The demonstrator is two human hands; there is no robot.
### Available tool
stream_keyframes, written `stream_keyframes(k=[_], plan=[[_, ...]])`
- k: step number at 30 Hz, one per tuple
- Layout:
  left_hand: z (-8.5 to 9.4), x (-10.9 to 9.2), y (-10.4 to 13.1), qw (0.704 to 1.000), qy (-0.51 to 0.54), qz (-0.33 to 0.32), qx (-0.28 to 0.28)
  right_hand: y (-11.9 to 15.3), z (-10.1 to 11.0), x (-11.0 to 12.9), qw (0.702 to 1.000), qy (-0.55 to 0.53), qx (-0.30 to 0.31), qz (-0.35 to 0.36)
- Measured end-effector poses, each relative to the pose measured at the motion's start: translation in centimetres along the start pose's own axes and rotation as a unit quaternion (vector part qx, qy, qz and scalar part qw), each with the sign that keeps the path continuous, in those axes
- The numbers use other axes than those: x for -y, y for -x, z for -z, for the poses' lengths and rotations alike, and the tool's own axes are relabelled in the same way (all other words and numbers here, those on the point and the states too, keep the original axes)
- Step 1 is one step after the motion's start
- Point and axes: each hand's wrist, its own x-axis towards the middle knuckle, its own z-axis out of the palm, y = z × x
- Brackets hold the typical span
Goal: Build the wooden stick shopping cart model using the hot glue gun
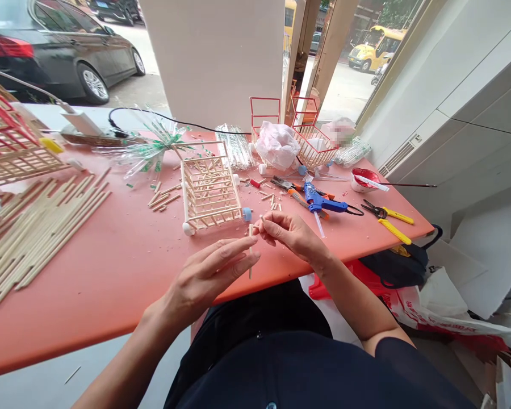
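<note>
Left hand [206, 270]: short round pale-wood stick [251, 271] held near-upright above salmon-pink bench [132, 272] — seemingly steadied for right hand [290, 234], fingertips pinched beside its top, contents unclear; blue plastic glue gun [311, 195] laid within reach.

Salmon-pink table [132, 278], near edge: left hand [213, 267], fingers extended, at a short pale wooden stick [250, 270], roughly vertical in frame. Right hand [296, 234] bent at the fingers, fingertips beside the stick's upper end (grip on it cannot be told). Just beyond: cart-shaped pale wooden frame [210, 196] with white and light-blue wheels. Right of it, blue plastic glue gun [320, 201] and yellow-handled metal pliers [385, 216]. Far left: long pale wooden sticks [42, 241], spread flat.
</note>
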Motion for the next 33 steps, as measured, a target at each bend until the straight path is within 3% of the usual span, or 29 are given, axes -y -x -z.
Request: stream_keyframes(k=[4, 6, 8, 10, 12, 14, 17, 22, 33], plan=[[0.4, 0.4, -0.8, 0.997, -0.004, -0.069, 0.036, 0.0, -0.1, 0.2, 1.0, -0.005, 0.009, 0.003], [0.3, 0.3, -1.6, 0.995, -0.008, -0.093, 0.027, -0.1, -0.1, 0.3, 1.0, 0.009, 0.006, -0.001], [0.3, 0.1, -2.5, 0.997, 0.015, -0.076, 0.008, -0.2, 0.1, 0.2, 0.999, 0.031, -0.008, -0.003], [0.5, 0.1, -3.5, 0.999, 0.037, -0.003, -0.022, -0.3, 0.2, 0.0, 0.997, 0.063, -0.038, 0.016], [0.8, 0.4, -4.5, 0.987, 0.044, 0.153, -0.016, -0.4, 0.4, -0.3, 0.991, 0.098, -0.071, 0.053], [1.0, 1.2, -5.2, 0.945, 0.108, 0.307, 0.018, -0.4, 0.3, -0.5, 0.983, 0.124, -0.099, 0.089], [1.1, 2.6, -5.7, 0.88, 0.217, 0.416, 0.065, -0.2, 0.0, -0.7, 0.971, 0.169, -0.123, 0.116], [0.6, 3.3, -5.3, 0.855, 0.265, 0.439, 0.077, 0.1, -0.5, -0.6, 0.954, 0.232, -0.13, 0.14], [0.5, 3.0, -4.5, 0.859, 0.255, 0.44, 0.067, 0.3, -1.0, -0.2, 0.946, 0.268, -0.123, 0.133]])
